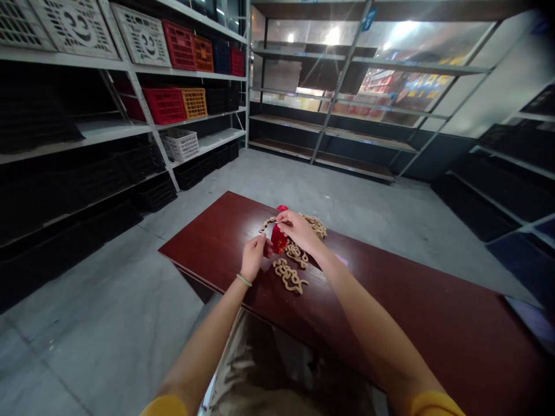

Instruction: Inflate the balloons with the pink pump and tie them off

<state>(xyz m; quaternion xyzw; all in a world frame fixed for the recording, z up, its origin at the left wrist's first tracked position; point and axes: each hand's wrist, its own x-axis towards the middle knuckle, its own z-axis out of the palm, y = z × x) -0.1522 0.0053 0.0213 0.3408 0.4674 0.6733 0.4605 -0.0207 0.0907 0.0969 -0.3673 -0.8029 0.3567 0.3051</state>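
My left hand (255, 255), with a pale green band at the wrist, has its fingers curled together beside a shiny red object (278, 240). What the fingers hold is hidden. Across from it, my right hand (297, 227) pinches one end of a short beige twisted cord (267, 222). The cord arcs to just above my left thumb. Under my right hand and forearm lies a heap of knobbly beige cords (317, 226), partly covered. Nearer to me are a second tangle of cords (295, 253) and a loose looped one (289, 278). Another small red piece (282, 207) shows behind my right fingers.
The dark red-brown table (208, 231) runs from left to lower right, with a flat dark-edged device (531, 323) at its right end. Shelves with white crates (143, 37) and red crates (163, 106) stand at left. A metal rack (329, 110) stands behind.
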